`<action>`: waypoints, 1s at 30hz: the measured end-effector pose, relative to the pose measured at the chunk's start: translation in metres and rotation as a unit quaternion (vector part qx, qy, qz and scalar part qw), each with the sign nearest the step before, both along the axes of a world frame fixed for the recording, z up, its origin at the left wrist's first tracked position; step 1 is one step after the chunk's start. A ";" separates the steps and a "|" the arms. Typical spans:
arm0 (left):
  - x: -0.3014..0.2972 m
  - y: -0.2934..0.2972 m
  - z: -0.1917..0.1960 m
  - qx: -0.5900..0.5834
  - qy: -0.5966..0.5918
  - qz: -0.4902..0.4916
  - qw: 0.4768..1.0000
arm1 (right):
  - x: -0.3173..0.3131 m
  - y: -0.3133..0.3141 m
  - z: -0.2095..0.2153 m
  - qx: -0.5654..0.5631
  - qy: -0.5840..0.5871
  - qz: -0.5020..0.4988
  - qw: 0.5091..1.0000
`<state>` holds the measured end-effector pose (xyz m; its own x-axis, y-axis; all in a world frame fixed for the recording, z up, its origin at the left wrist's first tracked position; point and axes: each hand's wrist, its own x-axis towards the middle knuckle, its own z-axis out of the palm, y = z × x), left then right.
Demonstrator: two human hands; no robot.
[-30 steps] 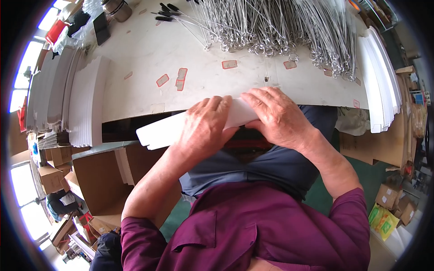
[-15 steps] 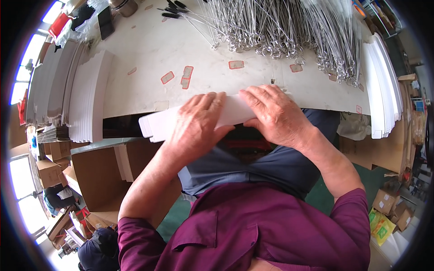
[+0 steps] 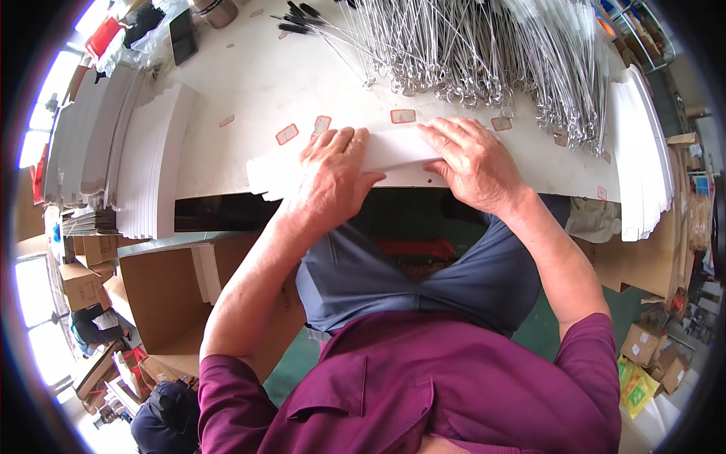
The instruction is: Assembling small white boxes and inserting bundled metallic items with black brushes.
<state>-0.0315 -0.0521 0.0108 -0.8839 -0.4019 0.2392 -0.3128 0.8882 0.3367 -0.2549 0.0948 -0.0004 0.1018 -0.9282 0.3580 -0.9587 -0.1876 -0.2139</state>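
A long white card strip [image 3: 393,151] lies along the near edge of the white table [image 3: 249,98]. My left hand [image 3: 333,178] presses flat on its left part, fingers spread toward the table. On the strip's right part rests my right hand [image 3: 473,163], fingers together and pointing left. The strip's left end [image 3: 261,174] juts out past my left hand. Both palms cover the middle of the strip.
A big heap of thin metal wire pieces [image 3: 484,53] fills the table's far side. Stacks of white card [image 3: 144,159] stand at the left and more white card stacks [image 3: 643,151] at the right. Small red-edged labels [image 3: 402,116] dot the table. Open cardboard boxes [image 3: 166,295] sit below left.
The white strip and both hands have moved up from the table's edge onto the tabletop, and the strip now lies flatter under my palms.
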 end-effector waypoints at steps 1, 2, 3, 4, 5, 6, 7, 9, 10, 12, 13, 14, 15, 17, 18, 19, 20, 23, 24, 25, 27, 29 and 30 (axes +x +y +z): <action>-0.002 -0.004 -0.003 0.000 0.000 0.000 1.000 | -0.003 -0.005 -0.003 -0.008 -0.005 -0.001 1.000; -0.004 -0.008 -0.009 0.003 0.011 0.000 1.000 | -0.004 -0.008 -0.005 -0.016 -0.010 -0.002 1.000; -0.005 -0.010 -0.013 0.007 0.023 0.000 1.000 | -0.002 -0.008 -0.006 -0.017 -0.010 -0.002 1.000; -0.005 -0.009 -0.015 0.007 0.022 -0.001 1.000 | 0.000 -0.006 -0.009 -0.012 -0.031 -0.009 0.999; -0.004 -0.006 -0.016 0.014 0.023 0.004 1.000 | 0.002 -0.004 -0.010 -0.007 -0.051 -0.016 0.999; -0.002 -0.003 -0.018 0.021 0.023 0.009 0.999 | 0.003 -0.003 -0.008 -0.007 -0.051 -0.016 0.999; 0.001 0.000 -0.020 0.022 0.023 0.009 0.999 | 0.004 0.000 -0.007 0.004 -0.048 -0.014 0.999; 0.008 0.006 -0.026 0.007 0.031 0.013 0.999 | 0.007 0.005 -0.006 0.017 -0.044 -0.011 0.999; 0.011 0.010 -0.029 0.006 0.032 0.014 0.999 | 0.008 0.007 -0.006 0.027 -0.027 -0.012 0.999; 0.014 0.020 -0.038 -0.061 -0.019 0.022 0.998 | 0.012 0.013 -0.011 0.056 -0.001 -0.021 0.998; 0.014 0.022 -0.040 -0.062 -0.018 0.022 0.998 | 0.017 0.014 -0.013 0.055 0.000 -0.021 0.998; 0.013 0.025 -0.043 -0.075 -0.026 0.030 0.996 | 0.025 0.011 -0.014 0.045 0.005 -0.024 0.999; 0.012 0.027 -0.046 -0.087 -0.034 0.037 0.995 | 0.032 0.007 -0.015 0.035 0.009 -0.026 0.999; 0.012 0.029 -0.052 -0.094 -0.038 0.041 0.994 | 0.048 -0.004 -0.019 0.048 0.014 -0.008 0.999; 0.011 0.029 -0.052 -0.097 -0.043 0.039 0.994 | 0.055 -0.010 -0.021 0.049 0.048 -0.007 0.998; 0.011 0.029 -0.052 -0.101 -0.048 0.038 0.993 | 0.060 -0.015 -0.022 0.050 0.082 -0.006 0.995; 0.012 0.028 -0.052 -0.101 -0.049 0.036 0.993 | 0.063 -0.017 -0.023 0.052 0.098 -0.010 0.994; 0.024 0.022 -0.052 -0.107 -0.050 0.014 0.993 | 0.057 -0.012 -0.026 0.057 0.099 -0.013 0.993; 0.032 0.019 -0.052 -0.108 -0.053 0.030 0.992 | 0.051 -0.005 -0.027 0.063 0.081 -0.032 0.994; 0.043 0.015 -0.050 -0.110 -0.059 0.049 0.991 | 0.043 0.004 -0.026 0.067 0.063 -0.046 0.995; 0.066 0.003 -0.049 -0.132 -0.078 0.093 0.984 | 0.025 0.021 -0.028 0.086 0.068 -0.102 0.989; 0.087 -0.015 -0.057 -0.178 -0.072 0.108 0.975 | 0.010 0.035 -0.026 0.076 0.079 -0.140 0.984; 0.094 -0.017 -0.057 -0.177 -0.069 0.122 0.974 | 0.005 0.039 -0.026 0.083 0.084 -0.145 0.982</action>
